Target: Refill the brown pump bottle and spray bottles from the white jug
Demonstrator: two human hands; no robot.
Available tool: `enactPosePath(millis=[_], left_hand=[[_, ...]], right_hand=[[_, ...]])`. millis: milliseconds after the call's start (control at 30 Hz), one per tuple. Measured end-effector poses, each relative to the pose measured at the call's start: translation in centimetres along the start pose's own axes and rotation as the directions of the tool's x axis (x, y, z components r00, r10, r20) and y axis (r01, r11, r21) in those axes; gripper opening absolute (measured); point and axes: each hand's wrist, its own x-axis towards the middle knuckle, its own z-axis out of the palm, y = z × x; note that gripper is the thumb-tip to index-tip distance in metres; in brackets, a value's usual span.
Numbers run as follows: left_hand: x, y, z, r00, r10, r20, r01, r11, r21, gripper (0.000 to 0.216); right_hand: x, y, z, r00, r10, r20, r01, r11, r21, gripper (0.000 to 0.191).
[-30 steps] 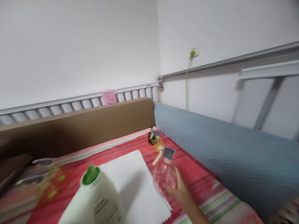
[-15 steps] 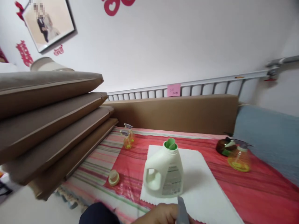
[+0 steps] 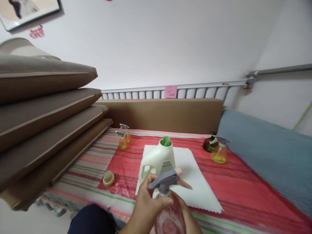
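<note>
A clear spray bottle (image 3: 170, 219) with a grey trigger head stands up in front of me at the bottom of the view. My left hand (image 3: 147, 203) closes round its neck from the left, the thumb just below the head. From the right, my right hand (image 3: 186, 211) wraps the bottle, partly hidden behind it, with a finger stretching out past the trigger head. Just beyond is a pale green detergent jug (image 3: 156, 157), uncapped, its green spout showing. It rests on a white cloth (image 3: 192, 174). The jug's cap (image 3: 108, 178) lies to the left.
Two yellow spray bottles (image 3: 123, 143) stand at the back left. A brown bottle (image 3: 209, 143) and another yellow spray bottle (image 3: 219, 154) are at the right. Stacked brown cushions (image 3: 48, 97) rise on the left; a long brown cushion (image 3: 158, 115) borders the back.
The grey-headed spray bottle has come up into view, now with both hands on it. My view has turned right, so the jug and cushions appear farther left.
</note>
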Motion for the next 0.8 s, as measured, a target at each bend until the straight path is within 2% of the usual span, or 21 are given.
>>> enactPosePath(millis=[67, 167, 233, 333, 400, 467, 533, 600, 633, 700, 767, 800], left_hand=[[-0.2, 0.0, 0.2, 0.998, 0.006, 0.06, -0.007, 1.0, 0.024, 0.049], [-0.6, 0.8, 0.1, 0.961, -0.085, 0.265, 0.076, 0.996, 0.043, 0.053], [-0.6, 1.2, -0.1, 0.951, -0.096, 0.294, 0.076, 0.994, 0.078, 0.049], [-0.6, 1.0, -0.1, 0.995, 0.018, 0.1, -0.042, 0.969, 0.243, 0.033], [-0.7, 0.7, 0.0, 0.994, 0.105, -0.022, -0.091, 0.932, 0.351, 0.026], [-0.9, 0.6, 0.2, 0.994, 0.105, -0.014, -0.092, 0.923, 0.372, 0.024], [-1.1, 0.7, 0.3, 0.998, 0.028, 0.062, -0.047, 0.942, 0.334, 0.022], [-0.9, 1.4, 0.3, 0.997, 0.007, 0.08, -0.026, 0.97, 0.242, 0.017], [-0.7, 2.1, 0.2, 0.998, 0.04, 0.047, -0.047, 0.984, 0.174, 0.015], [-0.3, 4.4, -0.4, 0.984, 0.158, -0.087, -0.157, 0.988, 0.016, 0.014], [0.0, 7.8, -1.5, 0.933, 0.271, -0.236, -0.302, 0.947, -0.108, 0.017], [0.1, 9.6, -2.3, 0.89, 0.346, -0.296, -0.398, 0.907, -0.135, 0.026]], right_hand=[[0.0, -0.5, 0.1, 1.0, 0.013, 0.02, -0.012, 0.999, -0.049, 0.085], [-0.1, -1.3, 0.2, 0.998, 0.045, 0.042, -0.04, 0.993, -0.11, 0.088], [-0.1, -1.8, 0.3, 0.999, 0.022, 0.036, -0.018, 0.995, -0.096, 0.088], [-0.1, -1.9, 0.8, 0.998, -0.068, -0.011, 0.067, 0.997, -0.048, 0.089], [-0.1, -1.5, 1.1, 0.995, -0.088, -0.055, 0.085, 0.995, -0.059, 0.086], [-0.1, -1.0, 1.2, 0.994, -0.073, -0.079, 0.065, 0.993, -0.102, 0.083], [-0.2, -0.8, 1.2, 0.996, -0.046, -0.077, 0.036, 0.991, -0.13, 0.082], [-0.3, -0.8, 0.9, 0.999, -0.019, -0.046, 0.012, 0.99, -0.142, 0.081], [-0.4, -0.8, 0.7, 0.999, -0.003, -0.036, -0.002, 0.988, -0.154, 0.081], [-0.6, -0.6, 0.1, 0.999, 0.034, -0.025, -0.038, 0.98, -0.197, 0.081], [-0.8, 0.1, -0.7, 0.997, 0.065, -0.034, -0.072, 0.967, -0.244, 0.081], [-0.9, 0.6, -1.2, 0.996, 0.074, -0.044, -0.083, 0.962, -0.259, 0.081]])
